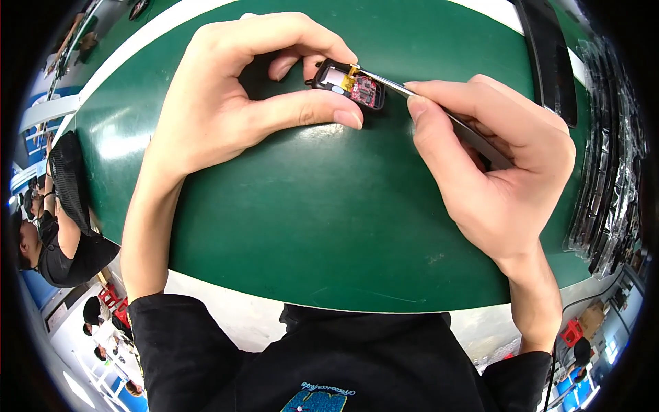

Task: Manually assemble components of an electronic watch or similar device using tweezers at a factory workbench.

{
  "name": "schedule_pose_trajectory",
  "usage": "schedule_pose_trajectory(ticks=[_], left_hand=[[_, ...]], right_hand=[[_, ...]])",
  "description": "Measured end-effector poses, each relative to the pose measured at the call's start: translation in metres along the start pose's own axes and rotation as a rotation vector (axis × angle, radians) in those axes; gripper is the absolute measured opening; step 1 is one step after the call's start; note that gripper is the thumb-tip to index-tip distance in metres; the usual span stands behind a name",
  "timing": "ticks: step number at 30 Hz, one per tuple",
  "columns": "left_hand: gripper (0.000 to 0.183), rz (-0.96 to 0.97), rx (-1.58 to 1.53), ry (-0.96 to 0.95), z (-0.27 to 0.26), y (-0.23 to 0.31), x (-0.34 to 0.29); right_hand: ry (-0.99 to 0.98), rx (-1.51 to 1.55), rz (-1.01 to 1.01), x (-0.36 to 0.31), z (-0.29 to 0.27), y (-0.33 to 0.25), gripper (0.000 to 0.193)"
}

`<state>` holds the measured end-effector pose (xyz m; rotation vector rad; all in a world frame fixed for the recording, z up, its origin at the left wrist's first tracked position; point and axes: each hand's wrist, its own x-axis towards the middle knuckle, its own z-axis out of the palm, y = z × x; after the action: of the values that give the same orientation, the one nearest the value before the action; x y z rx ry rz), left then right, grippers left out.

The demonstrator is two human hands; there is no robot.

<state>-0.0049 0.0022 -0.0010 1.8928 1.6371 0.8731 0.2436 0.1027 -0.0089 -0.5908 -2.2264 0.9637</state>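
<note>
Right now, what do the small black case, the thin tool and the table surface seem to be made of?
Small black case: probably plastic, matt black shell around a red circuit board.
Thin tool in the right hand: likely steel, silvery with a bright gleam; it looks like tweezers.
Table surface: perhaps a rubber or vinyl mat, smooth green with soft lamp reflections.

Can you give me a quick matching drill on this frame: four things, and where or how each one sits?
Things:
1. left hand
2. right hand
3. small black device
4. stack of shiny clear sleeves

Places or states:
A. open, red circuit board showing, pinched between thumb and fingers
B. far right edge of the green mat
C. grips metal tweezers whose tip is at the device
D. curled around the device, steadying it on the mat

Pairs: 1-D, 2-C, 3-A, 4-B
</note>
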Motion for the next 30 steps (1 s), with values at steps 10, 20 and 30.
schedule_pose_trajectory(ticks=[10, 20, 30], left_hand=[[0.054, 0.093, 0.013, -0.001, -0.002, -0.006, 0.0], [0.053, 0.041, 0.012, -0.009, 0.001, -0.002, 0.0], [0.052, 0.069, 0.009, 0.02, 0.0, -0.003, 0.001]], right_hand=[[-0.048, 0.036, 0.054, 0.002, 0.0, -0.001, 0.012], [-0.013, -0.054, -0.068, -0.001, -0.005, 0.004, 0.019], [0.018, -0.137, -0.213, 0.002, 0.001, 0.007, 0.029]])
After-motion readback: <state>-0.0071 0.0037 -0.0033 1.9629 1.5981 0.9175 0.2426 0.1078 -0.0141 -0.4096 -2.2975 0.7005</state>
